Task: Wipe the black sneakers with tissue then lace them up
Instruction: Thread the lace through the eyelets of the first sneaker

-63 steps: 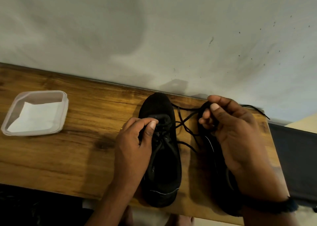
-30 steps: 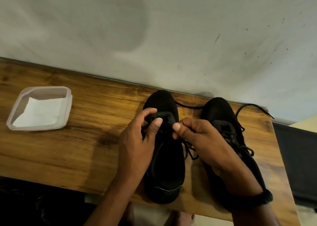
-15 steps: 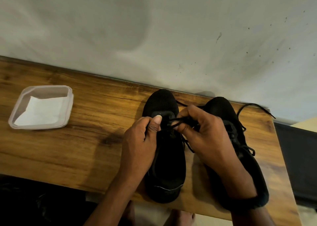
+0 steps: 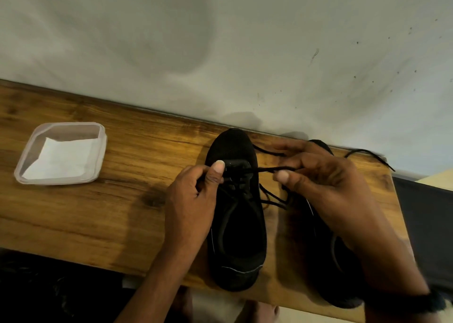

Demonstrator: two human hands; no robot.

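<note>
Evidently the left hand pinched the sneaker by its eyelets to steady it while the right hand gripped the lace, drawing it taut.

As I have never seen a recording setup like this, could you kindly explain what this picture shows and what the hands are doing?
There is no machine here. A person works with two bare hands, and the picture comes from a wide-angle camera worn on their head, looking forward and down. That is why both arms enter from the bottom edge.

On the wooden table two black sneakers stand side by side, toes toward the wall. The left hand pinches the left sneaker near its top eyelets. The right hand pinches a black lace, held taut from that shoe. The right sneaker is partly hidden under the right hand and arm.

Far to the left sits a clear plastic container with a folded white tissue inside.
</note>
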